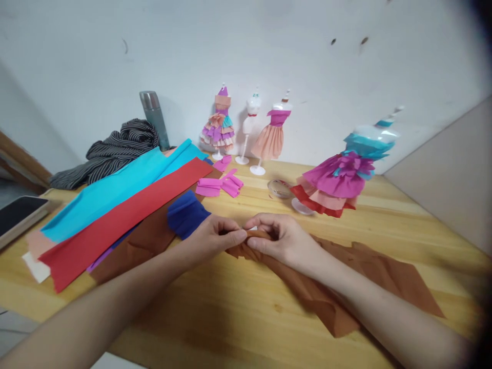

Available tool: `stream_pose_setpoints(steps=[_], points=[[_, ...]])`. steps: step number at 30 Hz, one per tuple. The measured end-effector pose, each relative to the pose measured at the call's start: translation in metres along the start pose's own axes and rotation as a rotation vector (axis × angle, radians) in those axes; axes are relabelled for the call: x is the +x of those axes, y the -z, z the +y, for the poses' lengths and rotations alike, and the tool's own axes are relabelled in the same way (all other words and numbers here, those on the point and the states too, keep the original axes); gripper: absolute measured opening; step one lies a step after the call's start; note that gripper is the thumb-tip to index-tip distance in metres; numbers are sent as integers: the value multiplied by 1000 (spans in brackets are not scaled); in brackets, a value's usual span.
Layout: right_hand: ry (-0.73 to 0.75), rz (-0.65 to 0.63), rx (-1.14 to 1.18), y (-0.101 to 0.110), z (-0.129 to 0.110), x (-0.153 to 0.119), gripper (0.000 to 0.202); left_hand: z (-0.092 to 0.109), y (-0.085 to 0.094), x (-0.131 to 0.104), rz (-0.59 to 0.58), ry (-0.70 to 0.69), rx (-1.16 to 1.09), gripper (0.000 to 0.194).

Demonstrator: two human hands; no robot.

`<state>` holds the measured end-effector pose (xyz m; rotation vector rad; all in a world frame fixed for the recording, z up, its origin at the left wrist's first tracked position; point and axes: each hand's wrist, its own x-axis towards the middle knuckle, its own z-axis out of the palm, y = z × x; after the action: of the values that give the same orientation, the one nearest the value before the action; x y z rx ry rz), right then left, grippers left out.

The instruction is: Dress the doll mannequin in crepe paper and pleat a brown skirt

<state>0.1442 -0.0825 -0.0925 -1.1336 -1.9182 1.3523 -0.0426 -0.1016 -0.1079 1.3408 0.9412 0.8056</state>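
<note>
My left hand [217,236] pinches one end of a strip of brown crepe paper [321,294] between thumb and fingers. Right beside it, my right hand [286,241] grips the same gathered edge, thumb on the near side. The edge between the two hands looks crinkled, and the rest of the strip trails to the right under my right forearm. A bit of something white shows at the right fingertips; what it is I cannot make out. Near my left hand lies a dark blue crepe piece [187,212].
Crepe sheets in turquoise [126,184], red [130,220] and brown [154,238] lie at left. Behind are pink pieces [209,187], a tape roll [280,189], several mini mannequins, one in a turquoise-and-pink dress [338,174], a bottle [154,118], striped cloth [115,151] and a phone [21,218].
</note>
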Motion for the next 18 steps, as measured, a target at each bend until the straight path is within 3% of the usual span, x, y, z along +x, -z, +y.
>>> stream_pose_setpoints(steps=[6, 9, 11, 12, 13, 14, 16, 17, 18], points=[[101, -93, -260, 22, -15, -9, 34, 3, 1, -3, 10, 90, -121, 54], [301, 144, -526, 30, -25, -25, 30, 3, 2, -1, 110, 101, -217, 48], [529, 389, -628, 31, -33, -40, 27, 3, 3, 2, 197, 111, -331, 44], [657, 442, -639, 29, -37, -47, 30, 2, 5, 3, 225, 120, -394, 41], [761, 395, -631, 25, -40, -53, 33, 2, 6, 4, 245, 127, -455, 39], [855, 219, -584, 20, -42, -56, 31, 2, 7, 5, 256, 131, -510, 36], [637, -13, -449, 6, -37, -53, 13, 1, 9, 6, 268, 138, -591, 32], [394, -88, -337, -1, -31, -48, 5, 1, 10, 7, 267, 138, -615, 32], [164, -167, -162, -9, -23, -40, 21, 0, 11, 7, 260, 135, -627, 32]])
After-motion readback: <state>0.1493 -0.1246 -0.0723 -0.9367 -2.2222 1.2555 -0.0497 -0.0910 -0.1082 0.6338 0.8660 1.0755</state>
